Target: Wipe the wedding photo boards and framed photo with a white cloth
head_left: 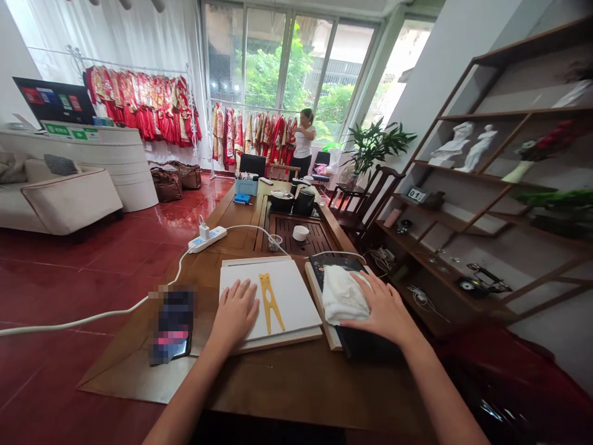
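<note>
My left hand lies flat with its fingers stretched out on the left part of a white board. Just right of its fingertips, a flat yellow figure with a cat's head and two long legs rests on the board. At the right, my right hand grips a folded white cloth from its right side, the thumb along the near edge and the fingers over the top. The cloth sits on a dark flat panel, which lies on a pale wooden frame.
Left of my left hand lies a phone, partly blurred. A white power strip with a cable is farther back. A tea tray with kettles stands beyond the boards. Shelves line the right, and a person stands by the clothes racks.
</note>
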{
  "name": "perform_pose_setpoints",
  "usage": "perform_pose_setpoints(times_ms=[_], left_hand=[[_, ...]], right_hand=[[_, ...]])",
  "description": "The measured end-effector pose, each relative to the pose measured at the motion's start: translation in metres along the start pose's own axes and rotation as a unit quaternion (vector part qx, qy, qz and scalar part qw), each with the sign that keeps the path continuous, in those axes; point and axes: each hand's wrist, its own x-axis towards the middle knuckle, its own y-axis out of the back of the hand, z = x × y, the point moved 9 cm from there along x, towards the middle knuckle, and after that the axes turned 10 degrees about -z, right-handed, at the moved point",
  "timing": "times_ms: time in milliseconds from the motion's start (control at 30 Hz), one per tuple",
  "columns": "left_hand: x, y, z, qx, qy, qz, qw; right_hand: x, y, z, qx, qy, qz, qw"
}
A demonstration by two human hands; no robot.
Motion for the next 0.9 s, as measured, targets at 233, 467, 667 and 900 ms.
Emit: perform_pose_setpoints(times_ms=[233, 467, 667, 900], left_hand=[[-0.001, -0.003, -0.003, -0.006, 0.001, -0.004, 1.0], [0.001, -0.005, -0.002, 0.017, 0.006, -0.015, 1.0], [-0.001, -0.004, 0.0, 0.062, 0.004, -0.011, 0.998], [-0.002, -0.002, 0.002, 0.097, 0.002, -0.003, 0.995]], right_hand=[[-0.002, -0.035, 0.007, 0.03, 0.04, -0.004, 0.999], [0.003, -0.022, 0.025, 0.12, -0.014, 0.055, 0.991], [-0.004, 0.056, -0.045, 0.142, 0.115, 0.186, 0.965], [-0.003, 0.024, -0.146, 0.085, 0.203, -0.031, 0.975]])
